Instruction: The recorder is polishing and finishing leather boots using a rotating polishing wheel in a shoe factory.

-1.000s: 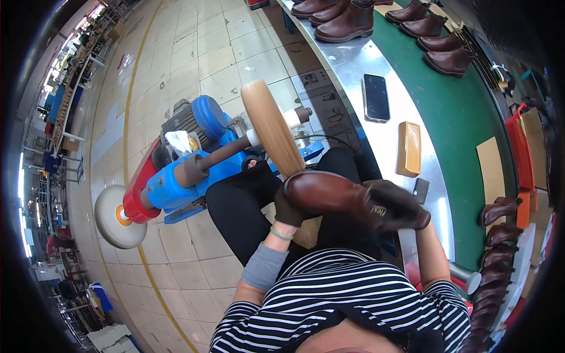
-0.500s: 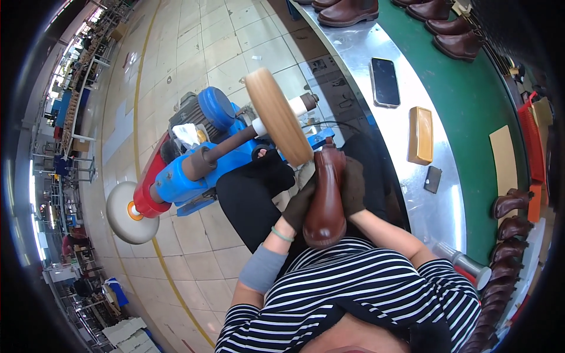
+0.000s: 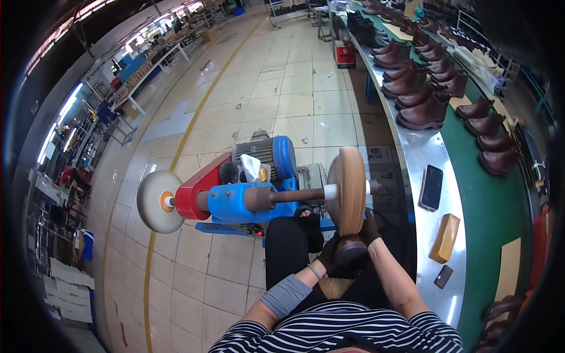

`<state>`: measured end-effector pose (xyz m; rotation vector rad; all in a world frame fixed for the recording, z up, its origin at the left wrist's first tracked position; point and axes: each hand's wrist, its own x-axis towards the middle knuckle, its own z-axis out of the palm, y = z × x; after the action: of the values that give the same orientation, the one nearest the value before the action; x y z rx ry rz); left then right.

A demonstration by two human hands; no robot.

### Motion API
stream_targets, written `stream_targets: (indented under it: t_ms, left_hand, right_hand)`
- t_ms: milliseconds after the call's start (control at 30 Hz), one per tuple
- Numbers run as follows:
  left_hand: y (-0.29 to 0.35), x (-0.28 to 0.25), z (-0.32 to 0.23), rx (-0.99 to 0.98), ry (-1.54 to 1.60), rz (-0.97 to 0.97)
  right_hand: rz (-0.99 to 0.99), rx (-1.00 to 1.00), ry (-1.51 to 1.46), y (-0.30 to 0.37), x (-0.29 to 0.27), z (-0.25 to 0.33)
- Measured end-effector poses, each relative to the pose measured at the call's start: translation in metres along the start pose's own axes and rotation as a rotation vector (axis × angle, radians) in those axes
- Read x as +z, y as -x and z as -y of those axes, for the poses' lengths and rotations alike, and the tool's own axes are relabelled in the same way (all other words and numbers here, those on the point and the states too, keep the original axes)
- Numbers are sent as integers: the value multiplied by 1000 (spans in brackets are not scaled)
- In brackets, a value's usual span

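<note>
A brown leather boot is at the lower edge of the tan buffing wheel, its toe turned toward me. The wheel hides most of its upper part; whether the leather touches the wheel I cannot tell. On the boot's left side my left hand, in a dark glove, is closed around it. My right hand, gloved too, grips the boot from the right, partly behind the wheel. The wheel sits on a shaft of the blue machine and looks smeared, as if spinning.
A pale round wheel is on the machine's left end. To my right, a metal-edged bench bears a phone, a yellowish-brown block and a small dark piece. Rows of brown boots stand farther along it.
The view has tilted up, showing more of the hall. Both hands have brought the boot from beside the wheel to under its near edge, still gripping it.
</note>
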<state>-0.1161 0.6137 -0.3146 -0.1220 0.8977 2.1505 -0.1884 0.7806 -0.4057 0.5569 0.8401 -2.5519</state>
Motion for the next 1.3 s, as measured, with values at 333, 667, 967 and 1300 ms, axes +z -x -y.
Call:
stream_targets:
  t_ms: [333,667,967,1300]
  left_hand:
    - [23,4,30,-80,267,-3]
    - [18,-60,116,-49,396,-484]
    - [42,28,43,69,313,-273]
    - [-24,-28,29,254,408,-508]
  right_hand:
    - [-132,-379,1541,59,30,9]
    - [436,-237,1336,117,42,-29]
    - [115,-292,613,108,-4,34]
    - [-90,29,272,13,24,8]
